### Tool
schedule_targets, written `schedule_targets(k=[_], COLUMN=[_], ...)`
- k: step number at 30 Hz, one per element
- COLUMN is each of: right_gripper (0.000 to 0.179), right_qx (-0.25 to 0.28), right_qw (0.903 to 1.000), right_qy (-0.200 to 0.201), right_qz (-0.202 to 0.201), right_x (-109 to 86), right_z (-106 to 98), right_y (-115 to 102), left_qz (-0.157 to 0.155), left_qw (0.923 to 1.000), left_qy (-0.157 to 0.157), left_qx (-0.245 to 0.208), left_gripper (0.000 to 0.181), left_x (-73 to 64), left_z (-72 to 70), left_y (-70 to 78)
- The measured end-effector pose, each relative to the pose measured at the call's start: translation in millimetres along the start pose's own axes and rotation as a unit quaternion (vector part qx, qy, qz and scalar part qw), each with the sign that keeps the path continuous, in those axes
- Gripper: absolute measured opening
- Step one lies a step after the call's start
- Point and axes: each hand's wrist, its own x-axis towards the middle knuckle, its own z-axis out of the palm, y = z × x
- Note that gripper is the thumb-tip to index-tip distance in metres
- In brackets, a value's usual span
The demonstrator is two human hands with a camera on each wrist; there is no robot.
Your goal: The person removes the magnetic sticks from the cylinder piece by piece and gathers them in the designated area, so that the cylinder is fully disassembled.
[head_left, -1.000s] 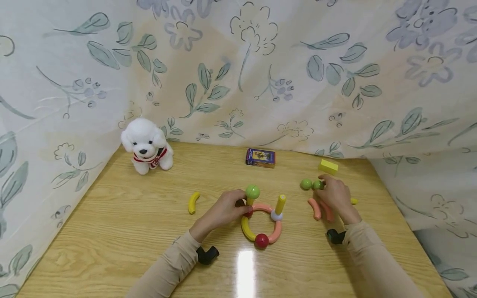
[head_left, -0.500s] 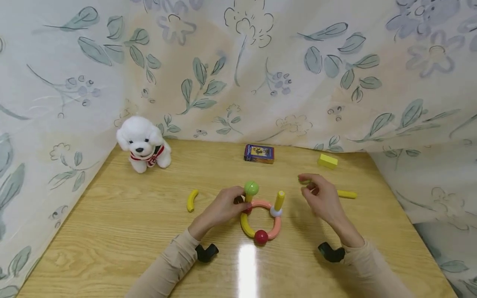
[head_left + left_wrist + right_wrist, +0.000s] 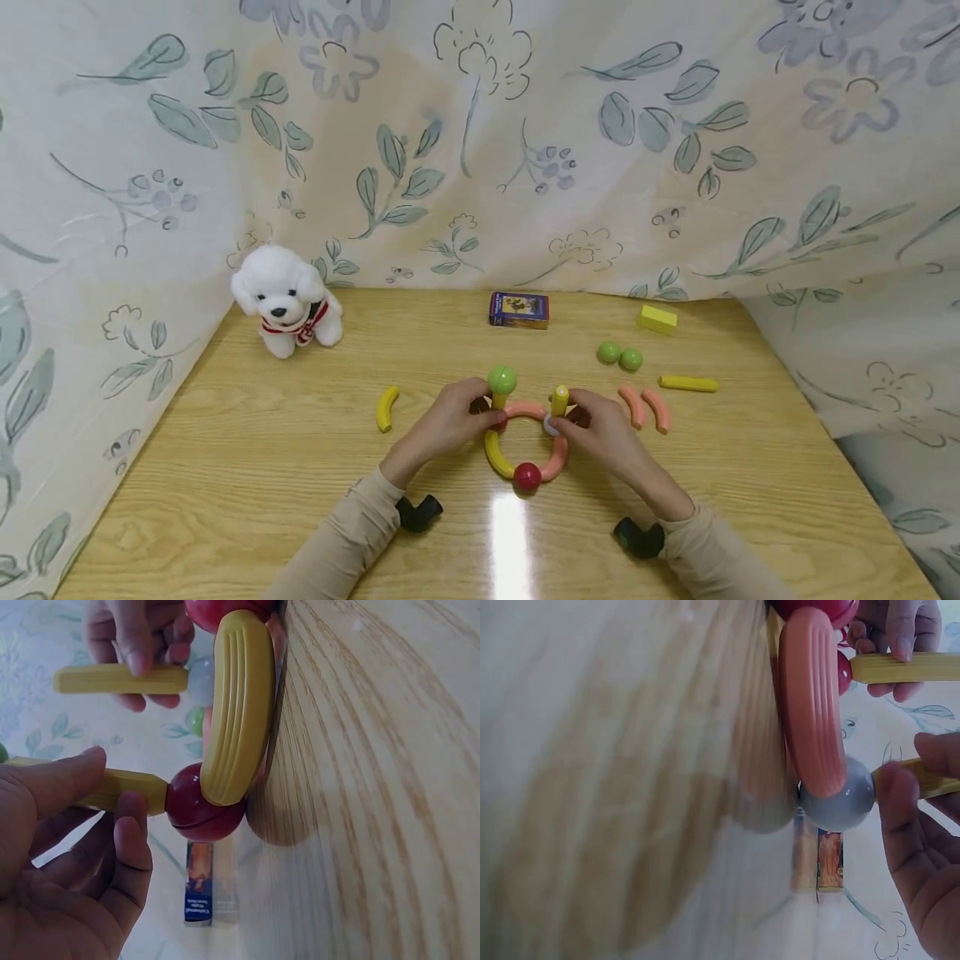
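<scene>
A ring of curved toy bars and balls lies on the table: one yellow curved bar (image 3: 240,712), pink curved bars (image 3: 812,705), a red ball (image 3: 527,477) at the near side. My left hand (image 3: 448,419) pinches an upright yellow stick (image 3: 127,790) that rises from another red ball (image 3: 196,808); a green ball (image 3: 502,380) tops this stick. On the ring's right side, my right hand (image 3: 606,435) pinches a second upright yellow stick (image 3: 560,402), which stands on a grey-white ball (image 3: 840,799). No ball sits on that stick's upper end.
Right of the ring lie two green balls (image 3: 620,357), two pink curved bars (image 3: 643,408), a yellow stick (image 3: 688,383) and a yellow block (image 3: 657,320). Leftward lies a yellow curved bar (image 3: 387,408). Behind stand a small card box (image 3: 519,309) and a white toy dog (image 3: 285,304).
My right hand has moved left from around the green balls to the ring and now pinches the second upright stick. My left hand keeps its hold on the other stick.
</scene>
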Motion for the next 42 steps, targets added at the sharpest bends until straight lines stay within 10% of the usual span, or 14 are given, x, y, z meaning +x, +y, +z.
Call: schedule_targets(k=[9, 27, 31, 36, 42], right_gripper=[0.006, 0.01, 0.009, 0.026, 0.026], right_qx=[0.006, 0.031, -0.059, -0.283, -0.394], right_qw=[0.9979, 0.9983, 0.9982, 0.9491, 0.9125], right_qy=[-0.032, -0.034, -0.002, 0.095, 0.074], right_qz=[0.056, 0.037, -0.011, -0.101, -0.083], right_x=[4.4, 0.7, 1.7, -1.8, -9.1], right_z=[1.3, 0.3, -19.5, -71.0, -119.9], right_y=[-5.8, -4.1, 4.1, 41.7, 81.4], left_qz=[0.001, 0.002, -0.006, -0.007, 0.003], left_qw=[1.0, 1.0, 0.9999, 0.9999, 1.0], left_qy=[-0.004, 0.001, -0.001, -0.003, -0.005], left_qx=[-0.005, -0.006, -0.011, -0.009, -0.005], left_gripper=[0.006, 0.006, 0.005, 0.006, 0.004], left_x=[1.6, 1.0, 0.9, 2.8, 0.6], left_z=[-1.2, -0.1, 0.0, -1.1, -4.9], left_y=[-4.1, -4.8, -5.2, -6.1, -6.8])
